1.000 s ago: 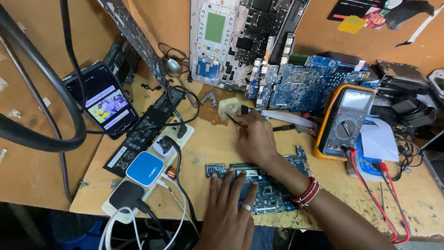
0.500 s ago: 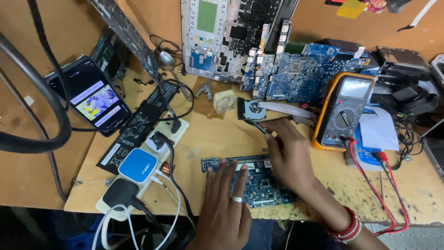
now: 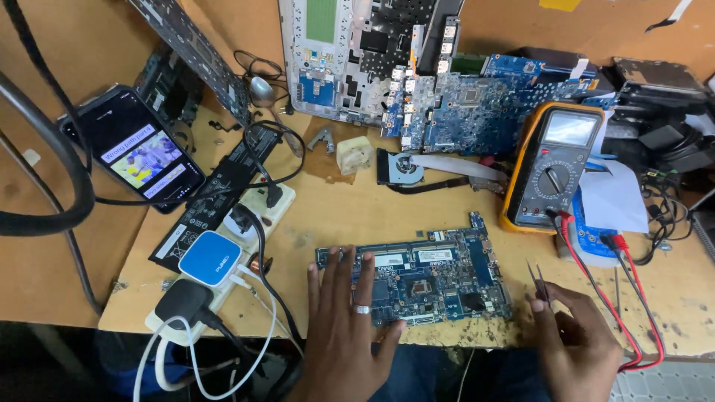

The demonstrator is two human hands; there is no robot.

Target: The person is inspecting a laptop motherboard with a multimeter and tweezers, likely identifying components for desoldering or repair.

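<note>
From the head camera, the left hand (image 3: 346,327) lies flat and unclenched on the blue circuit board (image 3: 424,275) at the bench's front edge. The right hand (image 3: 577,335) pinches tweezers (image 3: 540,281) – tips upward, seemingly empty – just right of the board (beside the multimeter's (image 3: 555,167) red leads (image 3: 596,275)).

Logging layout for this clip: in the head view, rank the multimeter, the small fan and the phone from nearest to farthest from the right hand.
From the right hand, which holds tweezers:
1. Multimeter, just above it, right side of the bench.
2. Small fan, up and left, mid-bench.
3. Phone, far left, propped with its screen lit.
</note>
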